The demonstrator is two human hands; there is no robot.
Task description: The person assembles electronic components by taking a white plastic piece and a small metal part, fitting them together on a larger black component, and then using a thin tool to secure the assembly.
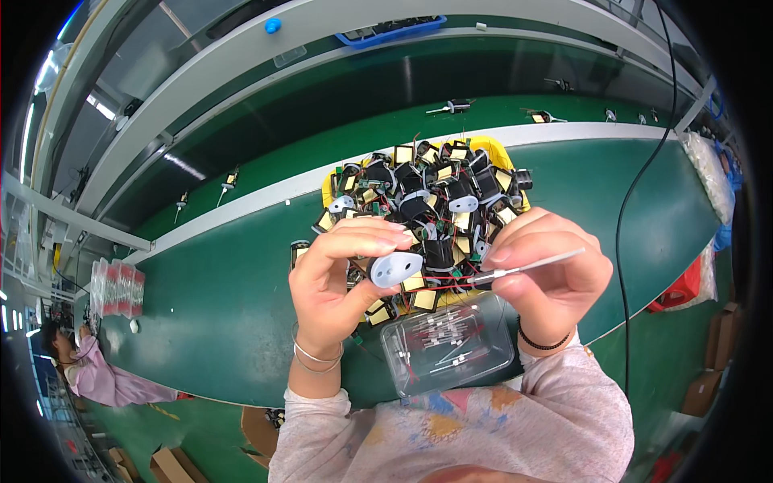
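Between the thumb and fingers of my left hand is a pale grey oval plastic cap with small holes in its face. My right hand pinches a thin white stick-like part with a metallic section near the thumb. Red wires stretch from that part toward the cap; where they end at the cap I cannot tell. Behind both hands, a yellow bin is heaped with black units bearing cream pads and wires. Below them, a transparent plastic box holds several white stick parts with red wires.
Beyond the green bench, a green conveyor belt carries a few scattered units. A black cable hangs down on the right. Red-and-clear packs stand at left, near a person in pink. Cardboard boxes lie on the floor.
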